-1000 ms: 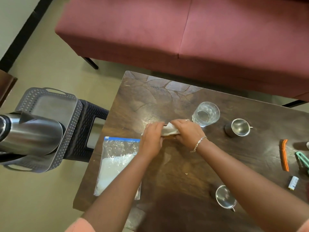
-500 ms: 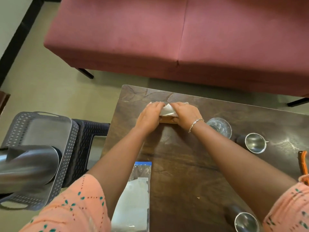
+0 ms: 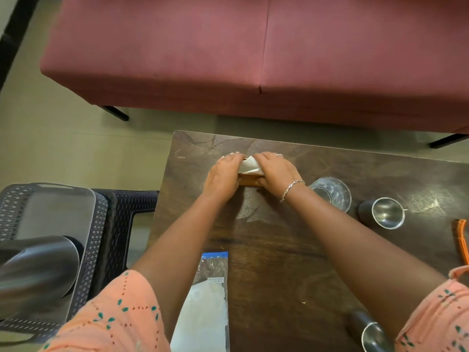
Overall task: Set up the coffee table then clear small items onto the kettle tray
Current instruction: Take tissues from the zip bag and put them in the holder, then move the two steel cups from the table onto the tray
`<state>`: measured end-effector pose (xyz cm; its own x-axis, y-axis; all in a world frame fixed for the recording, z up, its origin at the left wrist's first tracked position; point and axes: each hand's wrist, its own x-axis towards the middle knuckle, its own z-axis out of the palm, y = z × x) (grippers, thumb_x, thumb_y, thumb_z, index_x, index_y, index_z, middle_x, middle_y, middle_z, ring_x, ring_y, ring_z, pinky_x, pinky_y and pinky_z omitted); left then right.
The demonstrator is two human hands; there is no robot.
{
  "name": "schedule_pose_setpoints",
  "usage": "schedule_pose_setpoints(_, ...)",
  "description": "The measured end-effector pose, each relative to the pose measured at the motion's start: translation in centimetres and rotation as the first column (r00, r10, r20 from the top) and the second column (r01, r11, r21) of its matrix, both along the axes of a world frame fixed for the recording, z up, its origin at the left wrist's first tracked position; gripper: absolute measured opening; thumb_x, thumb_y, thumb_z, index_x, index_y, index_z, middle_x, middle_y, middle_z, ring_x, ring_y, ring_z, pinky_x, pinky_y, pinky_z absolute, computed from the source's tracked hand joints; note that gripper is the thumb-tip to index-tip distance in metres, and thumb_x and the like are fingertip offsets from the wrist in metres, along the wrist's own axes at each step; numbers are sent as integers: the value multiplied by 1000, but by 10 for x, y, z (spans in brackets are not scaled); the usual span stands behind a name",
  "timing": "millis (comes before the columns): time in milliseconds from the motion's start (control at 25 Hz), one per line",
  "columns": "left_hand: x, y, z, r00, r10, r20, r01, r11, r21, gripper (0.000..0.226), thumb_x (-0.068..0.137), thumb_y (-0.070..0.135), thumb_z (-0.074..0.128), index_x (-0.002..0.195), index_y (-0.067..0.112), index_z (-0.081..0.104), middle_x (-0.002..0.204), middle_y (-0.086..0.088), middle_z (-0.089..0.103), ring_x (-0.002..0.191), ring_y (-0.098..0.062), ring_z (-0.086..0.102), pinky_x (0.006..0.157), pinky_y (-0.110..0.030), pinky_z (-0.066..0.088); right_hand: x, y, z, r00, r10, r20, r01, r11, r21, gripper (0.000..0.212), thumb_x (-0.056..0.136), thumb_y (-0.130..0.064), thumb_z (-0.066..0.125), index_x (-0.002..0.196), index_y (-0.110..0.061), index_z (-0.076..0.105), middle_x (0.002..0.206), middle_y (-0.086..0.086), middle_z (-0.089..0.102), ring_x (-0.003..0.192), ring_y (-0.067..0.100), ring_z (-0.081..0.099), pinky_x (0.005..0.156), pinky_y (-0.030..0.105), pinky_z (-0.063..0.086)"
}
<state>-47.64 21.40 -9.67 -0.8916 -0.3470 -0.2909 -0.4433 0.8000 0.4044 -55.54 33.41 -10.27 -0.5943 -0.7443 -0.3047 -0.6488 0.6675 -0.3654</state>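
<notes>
On the dark wooden coffee table (image 3: 279, 250), near its far left corner, stands a small wooden napkin holder (image 3: 250, 180) with white napkins (image 3: 250, 165) in it. My left hand (image 3: 223, 174) grips its left end and my right hand (image 3: 275, 172) grips its right end, so most of the holder is hidden. To the left of the table, a steel kettle (image 3: 33, 270) sits on a grey perforated tray (image 3: 95, 224).
A clear glass (image 3: 331, 193) and a steel cup (image 3: 387, 212) stand right of my hands. Another steel cup (image 3: 375, 336) is near the front edge, an orange item (image 3: 460, 240) at the right edge. A zip bag (image 3: 205, 301) lies front left. A red sofa (image 3: 253, 59) is beyond; a black stool (image 3: 127, 212) holds the tray.
Both hands have slid the napkin holder away from me, from beside the glass toward the far left corner. The view has tilted up.
</notes>
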Motion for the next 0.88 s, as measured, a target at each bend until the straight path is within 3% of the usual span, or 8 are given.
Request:
schedule_pose_setpoints(120,6,0,2,997,-47,54,50,997,-57,71,83,7,62,143,16,24,156,-9,14,133,-31,33,106,-40,32,10,11,11,1000,-22,-22,20,997,-72,61,76,-22,70,129,-8,43,134,15,44,121,34,42,100,43,38)
schedule_pose_setpoints(240,46,15,9,990,143,-15,-143,990,-7,86,79,18,70,145,16,16,156,-13,-4,136,-35,29,106,-45,36,41,34,30,994,-70,-89,52,979,-195,57,73,-15,72,124,-4,49,131,20,47,118,38,47,96,44,42)
schedule_pose_setpoints(400,138,41,11,936,352,19,-352,930,110,72,83,16,66,142,9,26,156,-14,3,138,-32,26,105,-41,35,101,88,42,986,-81,-147,36,957,-289,51,67,-12,77,113,-2,57,117,21,59,103,37,59,87,43,50)
schedule_pose_setpoints(560,216,64,5,918,382,108,-391,917,84,60,84,15,65,137,8,36,154,-13,16,138,-33,26,104,-45,35,136,172,45,969,-216,-116,178,945,-273,39,74,-17,67,111,-4,59,112,16,61,102,27,56,89,33,45)
schedule_pose_setpoints(720,233,74,4,917,377,128,-382,924,17,57,84,13,64,135,3,40,149,-20,27,138,-35,24,111,-48,25,127,251,51,903,-422,-76,383,874,-298,33,79,-22,56,105,-4,61,104,14,62,98,18,50,84,24,37)
schedule_pose_setpoints(880,208,113,16,916,395,75,-399,916,41,50,83,13,65,128,0,46,138,-22,41,130,-36,36,107,-48,33,110,319,58,812,-584,-13,554,777,-300,26,77,-15,56,98,-3,64,99,14,65,93,23,57,79,27,40)
